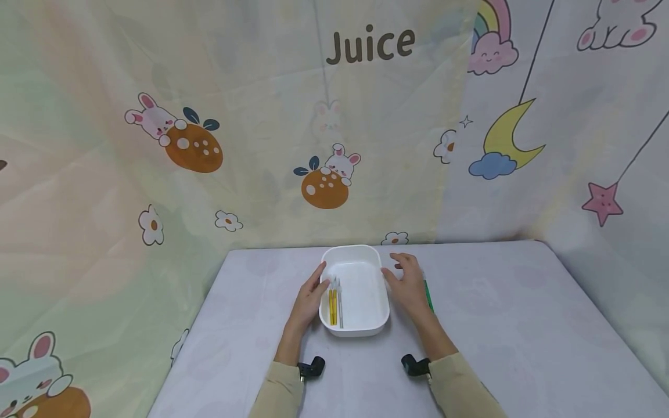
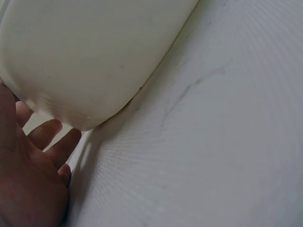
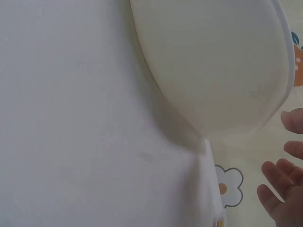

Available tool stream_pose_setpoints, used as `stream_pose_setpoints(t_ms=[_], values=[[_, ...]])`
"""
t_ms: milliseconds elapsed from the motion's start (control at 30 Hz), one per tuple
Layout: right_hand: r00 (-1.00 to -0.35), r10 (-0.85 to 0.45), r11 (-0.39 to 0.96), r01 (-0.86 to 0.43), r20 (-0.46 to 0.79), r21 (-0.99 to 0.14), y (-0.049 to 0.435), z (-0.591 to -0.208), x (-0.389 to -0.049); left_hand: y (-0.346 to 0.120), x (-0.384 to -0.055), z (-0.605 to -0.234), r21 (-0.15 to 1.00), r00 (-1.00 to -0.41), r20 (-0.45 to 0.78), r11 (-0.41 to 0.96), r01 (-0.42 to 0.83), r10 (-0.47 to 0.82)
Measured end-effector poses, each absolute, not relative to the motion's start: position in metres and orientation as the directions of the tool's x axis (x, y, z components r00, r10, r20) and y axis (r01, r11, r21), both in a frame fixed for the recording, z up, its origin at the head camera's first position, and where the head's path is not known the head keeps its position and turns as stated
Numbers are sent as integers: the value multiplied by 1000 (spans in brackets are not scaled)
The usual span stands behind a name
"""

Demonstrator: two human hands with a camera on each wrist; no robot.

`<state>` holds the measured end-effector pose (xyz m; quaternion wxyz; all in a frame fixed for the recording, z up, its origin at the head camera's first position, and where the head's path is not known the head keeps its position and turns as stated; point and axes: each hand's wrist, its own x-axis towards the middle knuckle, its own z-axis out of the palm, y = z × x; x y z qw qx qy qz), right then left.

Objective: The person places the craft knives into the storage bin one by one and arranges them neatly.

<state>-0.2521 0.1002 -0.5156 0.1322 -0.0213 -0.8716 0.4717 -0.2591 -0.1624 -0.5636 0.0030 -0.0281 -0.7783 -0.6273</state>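
Observation:
A white, round-cornered plastic tray [image 1: 362, 296] rests on the table in the head view. My left hand [image 1: 307, 301] holds its left side, the thumb over the rim and the fingers along the outer wall. Inside, against the left wall, lie slim pen-like sticks [image 1: 333, 307], yellow ones and a greyish one; their exact kind is too small to tell. My right hand [image 1: 410, 287] is at the tray's right rim, fingers spread and loosely bent. In the right wrist view its fingertips [image 3: 272, 170] stand apart from the tray wall [image 3: 222, 80].
A thin green stick [image 1: 428, 296] lies on the table just right of my right wrist, partly hidden by it. The white-covered table [image 1: 522, 325] ends behind the tray at a printed cloth backdrop [image 1: 261, 145].

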Motion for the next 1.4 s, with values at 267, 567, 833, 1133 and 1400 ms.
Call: stream_pose_setpoints(t_ms=[267, 567, 833, 1133, 1400], values=[[-959, 160, 550, -110, 234, -828, 110, -518, -255, -163, -259, -563, 976, -998, 45, 209, 54, 48], [-959, 175, 546, -93, 221, -833, 118, -520, -258, -163, -259, -562, 977, -998, 43, 207, 53, 52], [-973, 159, 546, -56, 169, -836, 127, -527, -262, -163, -260, -563, 977, -998, 30, 210, 40, 50], [-983, 113, 630, -44, 147, -775, 143, -536, -267, -162, -258, -561, 976, -998, 47, 212, 57, 50], [-988, 129, 634, 20, 80, -773, 144, -535, -262, -162, -257, -561, 976, -997, 49, 208, 59, 52]])
